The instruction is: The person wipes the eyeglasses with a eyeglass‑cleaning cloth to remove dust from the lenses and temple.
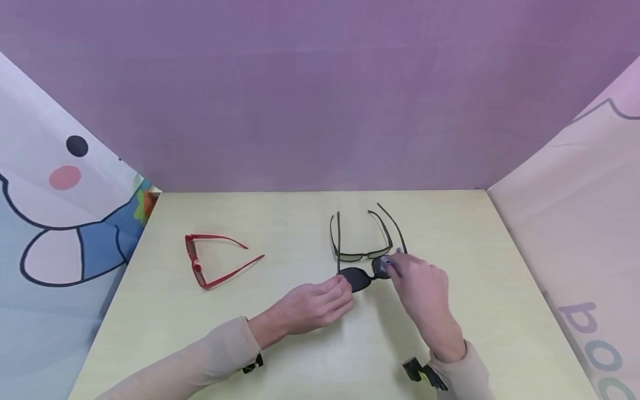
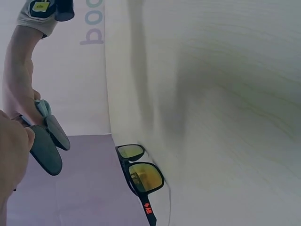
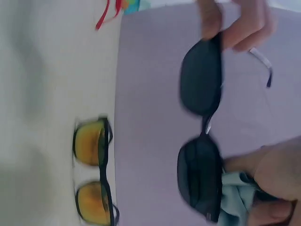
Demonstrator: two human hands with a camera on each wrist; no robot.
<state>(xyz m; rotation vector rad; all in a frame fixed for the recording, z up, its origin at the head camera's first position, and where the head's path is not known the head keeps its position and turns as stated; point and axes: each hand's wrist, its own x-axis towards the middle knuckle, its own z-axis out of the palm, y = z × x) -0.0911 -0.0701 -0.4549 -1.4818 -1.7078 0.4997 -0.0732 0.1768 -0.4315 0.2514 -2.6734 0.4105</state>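
Observation:
Dark sunglasses (image 1: 355, 279) are held up above the table, lenses toward the person, temples pointing away. My left hand (image 1: 312, 305) pinches their left end by the hinge. At the other lens, my right hand (image 1: 424, 289) grips a light blue cloth (image 3: 235, 200), which lies against the back of that lens in the right wrist view. Beyond them, a second pair with black frames and yellow-orange lenses (image 2: 146, 177) stands on the table with its temples unfolded. The left wrist view shows the held dark lenses (image 2: 46, 149) between both hands.
Red-framed glasses (image 1: 196, 269) lie unfolded on the left part of the pale table (image 1: 280, 222). A purple cloth wall (image 1: 320, 111) rises behind the table, and printed curtains (image 1: 575, 222) hang at both sides.

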